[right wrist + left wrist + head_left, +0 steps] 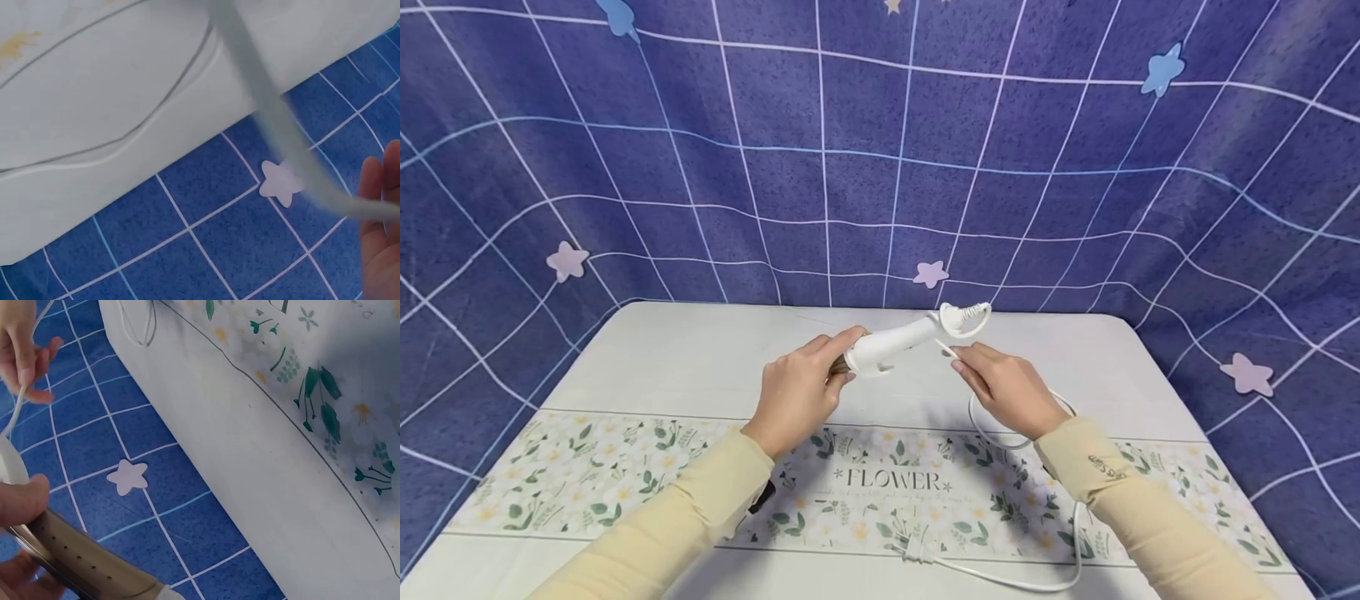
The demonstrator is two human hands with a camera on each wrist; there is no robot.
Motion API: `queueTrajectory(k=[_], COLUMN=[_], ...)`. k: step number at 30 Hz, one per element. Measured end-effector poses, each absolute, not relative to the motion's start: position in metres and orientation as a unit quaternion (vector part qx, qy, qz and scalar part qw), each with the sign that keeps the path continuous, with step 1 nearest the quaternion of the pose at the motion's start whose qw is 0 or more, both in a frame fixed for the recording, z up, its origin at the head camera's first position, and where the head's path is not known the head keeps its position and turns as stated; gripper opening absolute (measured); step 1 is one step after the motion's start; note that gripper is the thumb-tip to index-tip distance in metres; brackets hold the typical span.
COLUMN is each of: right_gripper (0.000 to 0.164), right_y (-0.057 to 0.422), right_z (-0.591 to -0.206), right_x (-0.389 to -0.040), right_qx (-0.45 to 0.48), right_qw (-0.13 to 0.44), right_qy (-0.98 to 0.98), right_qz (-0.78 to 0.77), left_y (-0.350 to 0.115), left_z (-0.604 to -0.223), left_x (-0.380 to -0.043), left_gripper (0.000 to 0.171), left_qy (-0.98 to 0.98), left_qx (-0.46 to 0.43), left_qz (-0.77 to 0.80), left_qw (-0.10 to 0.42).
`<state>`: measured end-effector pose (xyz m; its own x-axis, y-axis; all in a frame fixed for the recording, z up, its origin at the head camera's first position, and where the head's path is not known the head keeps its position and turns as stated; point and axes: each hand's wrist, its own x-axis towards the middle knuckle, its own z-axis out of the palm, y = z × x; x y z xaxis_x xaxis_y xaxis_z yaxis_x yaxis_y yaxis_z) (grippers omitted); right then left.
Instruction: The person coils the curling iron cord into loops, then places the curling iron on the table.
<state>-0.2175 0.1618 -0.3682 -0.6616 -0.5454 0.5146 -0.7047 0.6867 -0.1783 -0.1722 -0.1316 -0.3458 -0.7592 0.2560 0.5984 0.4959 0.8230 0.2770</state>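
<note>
A hair styling iron (895, 343) with a white handle is held up over the table, tilted with its cord end to the right. My left hand (801, 387) grips its bronze part (94, 559), which has a row of small holes in the left wrist view. From the handle's end the white cord (976, 311) comes out through a coiled sleeve and loops back. My right hand (1011, 390) pinches this cord just right of the handle. In the right wrist view the cord (269, 106) runs blurred across to the fingers (373, 212).
A white table (700, 358) carries a floral band with the word FLOWER. The cord's plug (917, 548) lies near the front edge, and more cord curves under the right forearm. Behind the table hangs a blue grid-patterned cloth (865, 183) with stars.
</note>
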Motion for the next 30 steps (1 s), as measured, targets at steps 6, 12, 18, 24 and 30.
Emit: queueTrajectory(k=[6, 12, 18, 24, 30], right_gripper=[0.025, 0.029, 0.029, 0.014, 0.014], right_y=[0.164, 0.158, 0.152, 0.15, 0.149], right_z=[-0.371, -0.376, -0.377, -0.373, -0.371], right_x=[-0.208, -0.192, -0.176, -0.162, -0.151], right_qx=[0.349, 0.365, 0.348, 0.298, 0.277], right_qw=[0.188, 0.178, 0.175, 0.154, 0.097], right_qy=[-0.901, -0.895, -0.901, -0.92, -0.911], right_qz=[0.174, 0.185, 0.189, 0.203, 0.29], left_y=[-0.133, -0.132, -0.132, -0.135, -0.14], left_z=[-0.339, -0.337, -0.34, -0.345, -0.348], left_x=[-0.174, -0.175, -0.178, -0.18, -0.183], left_gripper=[0.055, 0.053, 0.054, 0.055, 0.053], left_qy=[-0.922, -0.93, -0.937, -0.939, -0.944], left_qx=[-0.163, -0.145, -0.128, -0.118, -0.1], left_qz=[-0.206, -0.191, -0.183, -0.175, -0.174], left_qw=[0.284, 0.28, 0.268, 0.27, 0.262])
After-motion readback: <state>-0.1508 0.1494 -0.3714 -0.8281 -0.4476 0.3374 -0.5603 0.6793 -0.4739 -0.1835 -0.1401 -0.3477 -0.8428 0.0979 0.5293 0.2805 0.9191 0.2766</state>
